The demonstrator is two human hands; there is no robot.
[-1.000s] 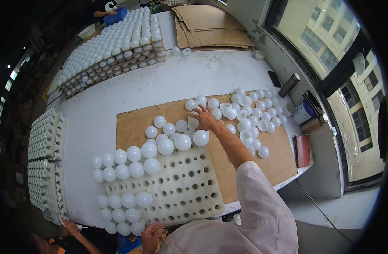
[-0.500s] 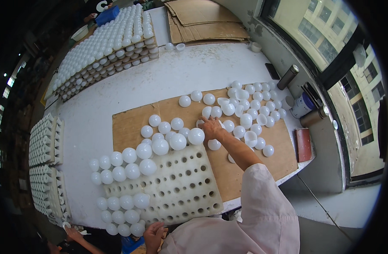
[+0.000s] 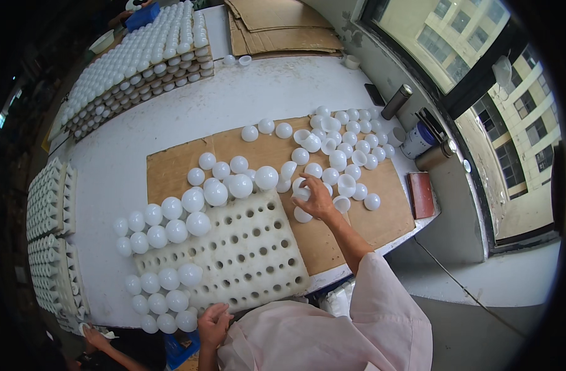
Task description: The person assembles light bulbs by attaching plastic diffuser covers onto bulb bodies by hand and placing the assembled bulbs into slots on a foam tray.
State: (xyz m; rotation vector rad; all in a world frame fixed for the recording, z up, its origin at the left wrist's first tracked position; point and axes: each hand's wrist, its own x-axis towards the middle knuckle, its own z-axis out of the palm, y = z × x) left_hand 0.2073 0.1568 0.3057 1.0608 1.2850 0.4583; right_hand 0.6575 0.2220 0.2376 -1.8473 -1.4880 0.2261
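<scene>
My right hand (image 3: 315, 199) has its thumb and fingers around a white bulb cover (image 3: 299, 186) on the brown cardboard sheet (image 3: 363, 234). Other round white bulb covers lie loose around it, and a few show their hollow side, such as an open cover (image 3: 346, 184). At the near edge of the pale tray with rows of holes (image 3: 246, 247), my left hand (image 3: 214, 324) is loosely curled with nothing visible in it. It is nearest to a white cover (image 3: 186, 321) at the tray's front. Rows of covers sit on the tray's left part and along its far edge.
Stacked layers of white covers (image 3: 135, 62) stand far left, with flat cardboard (image 3: 283, 25) behind. Pale trays (image 3: 48, 210) are piled at the left edge. By the window are a flask (image 3: 397, 102), a phone (image 3: 374, 94) and a red-brown box (image 3: 421, 195). Another person's hand (image 3: 94, 337) shows lower left.
The view has shifted, moving the scene left and up. My right hand has drawn slightly nearer to me over the loose covers, its fingers now around one. My left hand stays by the tray's near edge.
</scene>
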